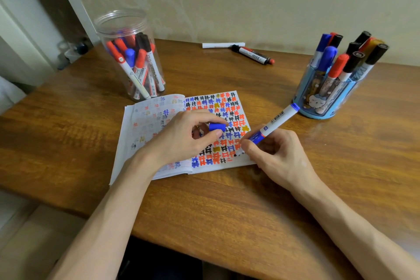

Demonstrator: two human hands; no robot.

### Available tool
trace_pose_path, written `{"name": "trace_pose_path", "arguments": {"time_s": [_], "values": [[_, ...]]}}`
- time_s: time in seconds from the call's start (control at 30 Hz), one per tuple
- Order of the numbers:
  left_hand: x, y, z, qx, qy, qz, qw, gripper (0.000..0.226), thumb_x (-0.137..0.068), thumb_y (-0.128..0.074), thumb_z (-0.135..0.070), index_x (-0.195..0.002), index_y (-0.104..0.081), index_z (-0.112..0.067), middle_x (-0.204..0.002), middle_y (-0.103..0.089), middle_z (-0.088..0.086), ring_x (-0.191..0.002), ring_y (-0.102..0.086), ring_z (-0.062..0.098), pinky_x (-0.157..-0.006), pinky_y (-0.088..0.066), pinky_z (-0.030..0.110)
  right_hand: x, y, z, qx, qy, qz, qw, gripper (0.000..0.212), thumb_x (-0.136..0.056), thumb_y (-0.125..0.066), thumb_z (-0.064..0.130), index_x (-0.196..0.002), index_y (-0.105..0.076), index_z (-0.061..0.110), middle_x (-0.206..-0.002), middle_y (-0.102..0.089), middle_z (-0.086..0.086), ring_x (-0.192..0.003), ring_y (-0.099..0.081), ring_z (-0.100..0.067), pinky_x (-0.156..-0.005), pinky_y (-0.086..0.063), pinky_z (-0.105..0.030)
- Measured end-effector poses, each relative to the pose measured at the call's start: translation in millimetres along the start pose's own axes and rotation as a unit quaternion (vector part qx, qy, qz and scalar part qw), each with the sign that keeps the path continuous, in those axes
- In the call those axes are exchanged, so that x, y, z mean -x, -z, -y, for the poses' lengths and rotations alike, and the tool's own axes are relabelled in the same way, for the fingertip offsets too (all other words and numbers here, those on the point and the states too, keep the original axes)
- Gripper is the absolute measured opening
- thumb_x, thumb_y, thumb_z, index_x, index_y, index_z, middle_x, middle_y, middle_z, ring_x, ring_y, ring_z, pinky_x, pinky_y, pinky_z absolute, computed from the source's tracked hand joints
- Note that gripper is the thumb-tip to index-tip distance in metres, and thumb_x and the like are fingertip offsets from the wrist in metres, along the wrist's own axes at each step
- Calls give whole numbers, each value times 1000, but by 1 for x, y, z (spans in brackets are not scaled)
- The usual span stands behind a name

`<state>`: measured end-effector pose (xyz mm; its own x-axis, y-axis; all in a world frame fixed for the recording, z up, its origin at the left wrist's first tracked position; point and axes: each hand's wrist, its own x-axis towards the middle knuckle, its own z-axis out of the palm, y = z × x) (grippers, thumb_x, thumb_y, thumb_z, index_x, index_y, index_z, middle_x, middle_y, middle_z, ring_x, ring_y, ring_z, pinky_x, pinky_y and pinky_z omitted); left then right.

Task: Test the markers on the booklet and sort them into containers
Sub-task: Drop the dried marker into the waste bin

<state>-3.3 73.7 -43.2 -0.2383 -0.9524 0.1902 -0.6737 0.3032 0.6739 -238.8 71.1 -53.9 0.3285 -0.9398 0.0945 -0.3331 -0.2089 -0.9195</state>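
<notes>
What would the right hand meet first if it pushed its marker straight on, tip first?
The booklet: the right hand aims the blue marker down at its right page; the tip looks almost touching, depth unclear.

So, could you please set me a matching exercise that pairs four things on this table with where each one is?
Things:
1. blue cap
2. blue marker
3. clear jar
4. blue holder

Places:
A. stands to the right of the booklet, full of capped markers
B. held by the right hand, tip down at the page
C. stands behind the booklet, to the left
D. pinched by the left hand over the booklet

Pairs: 1-D, 2-B, 3-C, 4-A
</notes>
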Motion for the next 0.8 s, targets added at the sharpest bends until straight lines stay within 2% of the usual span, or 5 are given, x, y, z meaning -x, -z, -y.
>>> {"name": "trace_pose_path", "arguments": {"time_s": [0.13,0.27,0.4,0.63,0.8], "values": [[2,2,-4,52,27,-4,998,30,-93,-74,-28,-121,-69,-38,-105,-63,-34,-101,-64,-14,-77,-52,7,0,-1,1,21,16,16,1000,6,-91,-75,25,-90,-76,18,-93,-79,9,-84,-77,-8,-70,-64,-29],[2,4,-6,107,38,-10,993,23,-88,-80,-25,-109,-73,-30,-100,-73,-23,-90,-72,-1,-75,-55,12,-2,1,6,-102,4,-38,994,5,-96,-73,13,-93,-75,9,-77,-76,7,-72,-74,-5,-61,-55,-17],[2,6,-9,143,39,0,989,21,-88,-79,-23,-107,-73,-28,-100,-75,-16,-90,-74,2,-73,-56,14,-7,7,10,-175,21,-94,980,10,-98,-73,22,-103,-73,13,-79,-74,-8,-73,-72,-17,-69,-61,-35],[3,6,-12,164,23,-6,986,24,-87,-76,-28,-111,-72,-23,-101,-76,-14,-89,-76,10,-73,-59,19,-7,5,16,-179,32,-55,982,12,-95,-74,23,-102,-73,13,-83,-76,-4,-73,-73,-19,-68,-58,-25],[2,5,-11,158,16,-2,987,22,-92,-74,-25,-113,-71,-23,-102,-76,-6,-88,-76,15,-74,-62,27,-5,5,16,-196,-1,-5,981,18,-93,-76,19,-111,-75,13,-100,-81,-2,-86,-77,-13,-67,-57,-20]]}}
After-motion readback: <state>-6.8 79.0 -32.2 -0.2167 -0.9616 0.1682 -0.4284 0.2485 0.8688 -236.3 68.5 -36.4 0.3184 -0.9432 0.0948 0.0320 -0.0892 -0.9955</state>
